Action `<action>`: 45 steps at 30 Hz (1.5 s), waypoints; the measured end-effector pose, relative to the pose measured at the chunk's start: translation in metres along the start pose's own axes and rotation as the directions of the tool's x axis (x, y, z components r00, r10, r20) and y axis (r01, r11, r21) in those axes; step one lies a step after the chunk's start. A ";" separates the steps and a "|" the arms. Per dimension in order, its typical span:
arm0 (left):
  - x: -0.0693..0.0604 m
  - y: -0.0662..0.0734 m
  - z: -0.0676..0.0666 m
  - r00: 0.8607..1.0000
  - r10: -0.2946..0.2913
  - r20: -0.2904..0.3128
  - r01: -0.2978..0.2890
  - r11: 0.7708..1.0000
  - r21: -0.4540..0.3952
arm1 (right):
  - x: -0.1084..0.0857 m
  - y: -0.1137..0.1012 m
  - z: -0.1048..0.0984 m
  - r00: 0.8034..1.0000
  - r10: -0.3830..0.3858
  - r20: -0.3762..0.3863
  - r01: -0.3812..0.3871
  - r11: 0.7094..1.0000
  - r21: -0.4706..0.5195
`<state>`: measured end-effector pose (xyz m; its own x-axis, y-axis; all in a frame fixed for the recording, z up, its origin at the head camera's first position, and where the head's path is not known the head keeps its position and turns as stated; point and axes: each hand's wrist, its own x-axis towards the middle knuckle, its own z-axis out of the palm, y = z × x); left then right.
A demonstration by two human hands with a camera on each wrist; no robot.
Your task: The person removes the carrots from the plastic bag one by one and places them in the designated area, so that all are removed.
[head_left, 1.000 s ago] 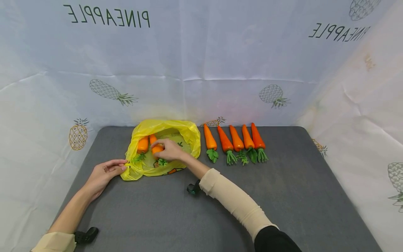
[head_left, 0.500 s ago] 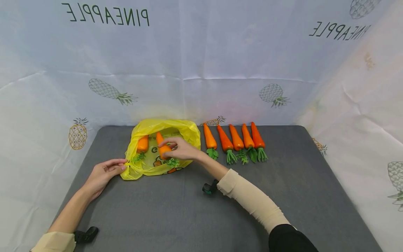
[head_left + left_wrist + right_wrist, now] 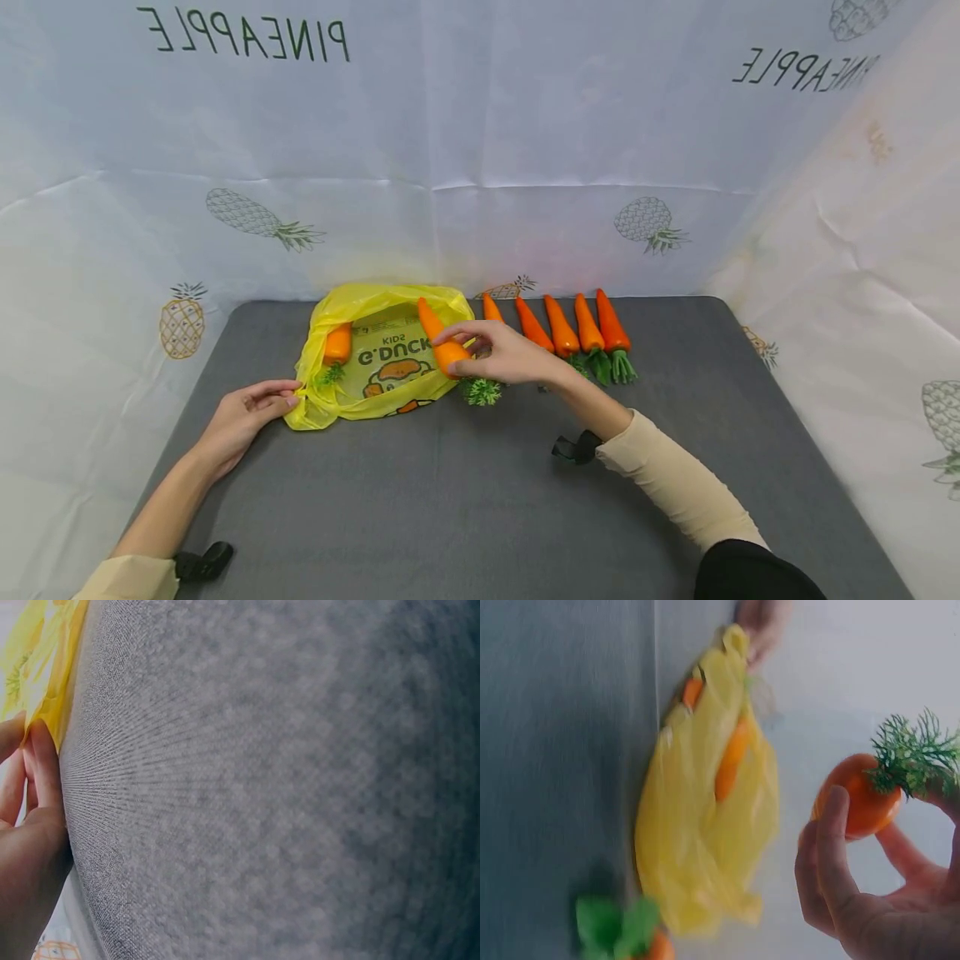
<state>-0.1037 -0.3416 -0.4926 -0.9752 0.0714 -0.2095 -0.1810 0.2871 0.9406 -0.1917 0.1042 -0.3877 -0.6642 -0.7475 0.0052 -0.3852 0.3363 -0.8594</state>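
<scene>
My right hand [image 3: 510, 352] grips an orange carrot [image 3: 442, 337] with feathery green leaves, held above the right rim of a yellow plastic bag [image 3: 442, 387]. In the right wrist view the fingers wrap the carrot's [image 3: 862, 796] thick leafy end. The left hand [image 3: 251, 417] pinches the bag's lower left corner between thumb and fingers; the left wrist view shows the same pinch on the bag [image 3: 56, 667]. Inside the open bag, at its left, lies another carrot [image 3: 338, 343] with green leaves.
Right of the bag, several carrots lie in a row, tips away from me; the rightmost carrot [image 3: 613, 323] has thick green stems. My right hand partly covers the nearest ones. The grey table [image 3: 420, 517] meets a pineapple-print cloth [image 3: 525, 225] at the back.
My right hand has lifted the carrot out of the bag's middle and moved it rightward to the bag's right rim. The left hand has stayed on the bag's corner.
</scene>
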 end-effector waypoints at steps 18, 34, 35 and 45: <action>0.000 -0.003 0.000 1.000 0.011 -0.004 -0.011 1.000 -0.008 | -0.078 0.016 -0.071 0.984 0.086 -0.154 -0.093 0.995 -0.040; -0.001 -0.001 0.000 1.000 0.008 -0.015 -0.007 1.000 0.022 | -0.154 0.064 -0.137 0.895 0.286 -0.341 -0.318 0.947 -0.039; 0.000 -0.002 0.000 1.000 0.007 -0.017 -0.007 1.000 0.028 | -0.157 0.069 -0.139 0.888 0.299 -0.348 -0.331 0.943 -0.035; 0.001 0.001 0.000 1.000 0.001 0.000 -0.001 1.000 0.010 | -0.175 0.127 -0.148 0.817 0.447 -0.363 -0.475 0.880 0.013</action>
<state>-0.1045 -0.3417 -0.4919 -0.9753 0.0715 -0.2089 -0.1792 0.2962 0.9382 -0.2187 0.3623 -0.4219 -0.9479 -0.2527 -0.1941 -0.0149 0.6437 -0.7651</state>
